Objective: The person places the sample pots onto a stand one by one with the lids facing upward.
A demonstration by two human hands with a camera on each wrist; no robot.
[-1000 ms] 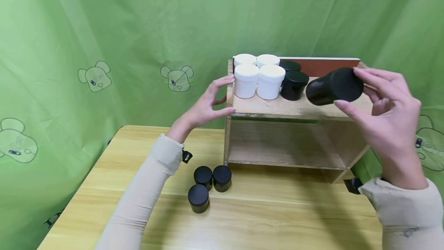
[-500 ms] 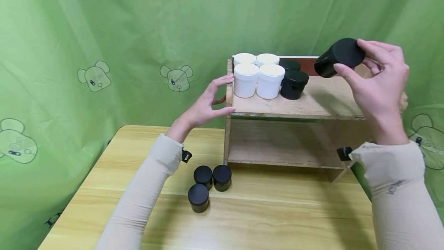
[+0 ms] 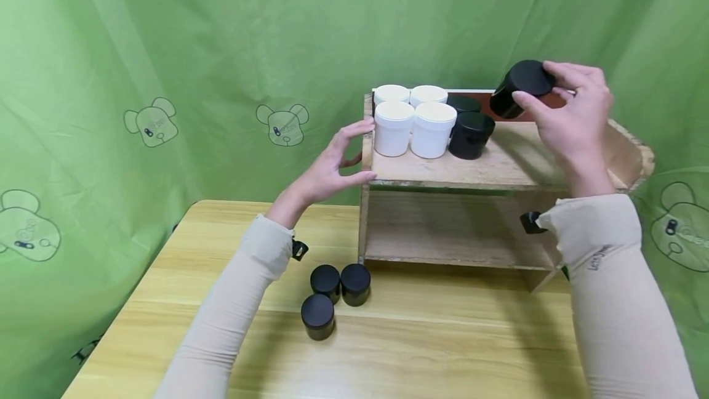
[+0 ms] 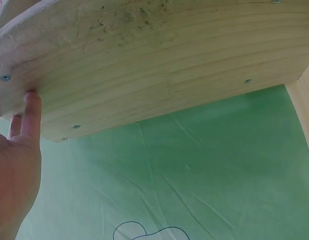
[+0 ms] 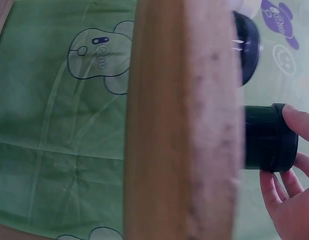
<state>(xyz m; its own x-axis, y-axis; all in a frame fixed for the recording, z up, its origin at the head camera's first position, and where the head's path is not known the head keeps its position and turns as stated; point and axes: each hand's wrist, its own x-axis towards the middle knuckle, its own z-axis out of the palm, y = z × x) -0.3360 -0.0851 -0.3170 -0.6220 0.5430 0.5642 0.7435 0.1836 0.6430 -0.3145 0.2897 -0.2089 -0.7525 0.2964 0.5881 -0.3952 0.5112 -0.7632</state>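
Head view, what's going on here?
A person's right hand grips a black jar near its lid, holding it tilted above the wooden shelf. The left hand touches the shelf's left side. Four white jars and two black jars stand on top; three more black jars stand on the table.

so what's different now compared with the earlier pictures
The right hand has carried its black jar upward in the head view, then left toward the jars on the shelf; the jar looks tilted. Nothing was newly grasped or released. Unchanged: the left hand at the shelf's left side, four white jars and two black ones up there, three black ones on the table.
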